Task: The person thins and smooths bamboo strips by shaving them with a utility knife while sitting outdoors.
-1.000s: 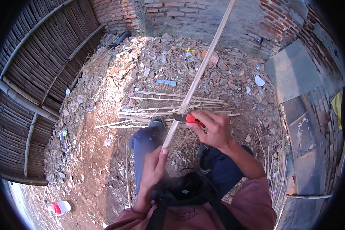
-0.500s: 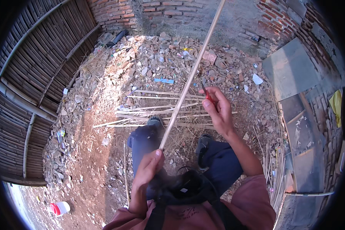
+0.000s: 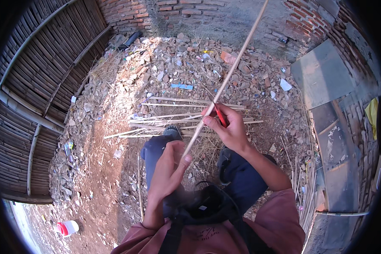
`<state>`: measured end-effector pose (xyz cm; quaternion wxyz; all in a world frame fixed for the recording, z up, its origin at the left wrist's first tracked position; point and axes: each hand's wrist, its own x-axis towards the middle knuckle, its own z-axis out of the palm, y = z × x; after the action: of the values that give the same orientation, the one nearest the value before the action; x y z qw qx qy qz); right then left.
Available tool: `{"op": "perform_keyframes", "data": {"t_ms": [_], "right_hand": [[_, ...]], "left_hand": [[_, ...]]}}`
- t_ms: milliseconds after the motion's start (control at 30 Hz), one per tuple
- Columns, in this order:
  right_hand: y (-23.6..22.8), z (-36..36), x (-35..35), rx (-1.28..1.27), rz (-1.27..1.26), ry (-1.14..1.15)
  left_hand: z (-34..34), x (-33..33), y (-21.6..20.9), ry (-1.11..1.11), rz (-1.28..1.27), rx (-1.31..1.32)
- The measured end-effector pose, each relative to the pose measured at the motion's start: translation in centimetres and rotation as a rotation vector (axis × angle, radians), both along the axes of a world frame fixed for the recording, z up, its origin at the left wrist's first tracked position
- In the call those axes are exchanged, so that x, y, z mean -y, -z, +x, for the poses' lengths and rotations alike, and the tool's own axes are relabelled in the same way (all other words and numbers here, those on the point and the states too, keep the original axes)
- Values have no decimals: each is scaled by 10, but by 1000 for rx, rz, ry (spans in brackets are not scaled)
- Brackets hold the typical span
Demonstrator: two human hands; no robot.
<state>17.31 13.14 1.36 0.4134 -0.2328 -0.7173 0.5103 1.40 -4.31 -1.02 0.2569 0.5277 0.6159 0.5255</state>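
Note:
A long pale bamboo strip (image 3: 238, 60) slants up and away across the middle of the view. My right hand (image 3: 230, 131) is closed around a small red-handled knife (image 3: 220, 116), and its fingers also pinch the strip. The knife's thin dark blade lies by the strip. My left hand (image 3: 166, 171) has its thumb and fingers apart, with the strip's lower end beside the thumb. Several similar bamboo strips (image 3: 178, 100) lie crosswise on the ground beyond my feet.
Rubble (image 3: 173, 63) covers the ground up to a brick wall (image 3: 190, 13). A bamboo slat wall (image 3: 42, 55) stands at left, with a red-and-white container (image 3: 67, 228) at lower left. Grey panels (image 3: 324, 78) lean at right, near several thin sticks (image 3: 298, 180) on the ground.
My right hand has moved down and left onto the strip, bringing the knife against it. My left hand has loosened its grip on the lower end. The strip's top has shifted right.

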Motion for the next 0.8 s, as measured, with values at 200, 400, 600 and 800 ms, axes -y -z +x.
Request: {"op": "perform_keyframes", "data": {"t_ms": [200, 400, 600, 800], "right_hand": [[3, -2, 7, 27, 20, -10], [-10, 14, 0, 195, 255, -84], [10, 8, 15, 289, 703, -59], [20, 2, 22, 258, 832, 5]], "left_hand": [[-2, -21, -35, 229, -230, 158], [-4, -24, -17, 162, -210, 228], [-1, -25, -10, 155, -161, 349], [-1, -24, -5, 134, -138, 383]]}}
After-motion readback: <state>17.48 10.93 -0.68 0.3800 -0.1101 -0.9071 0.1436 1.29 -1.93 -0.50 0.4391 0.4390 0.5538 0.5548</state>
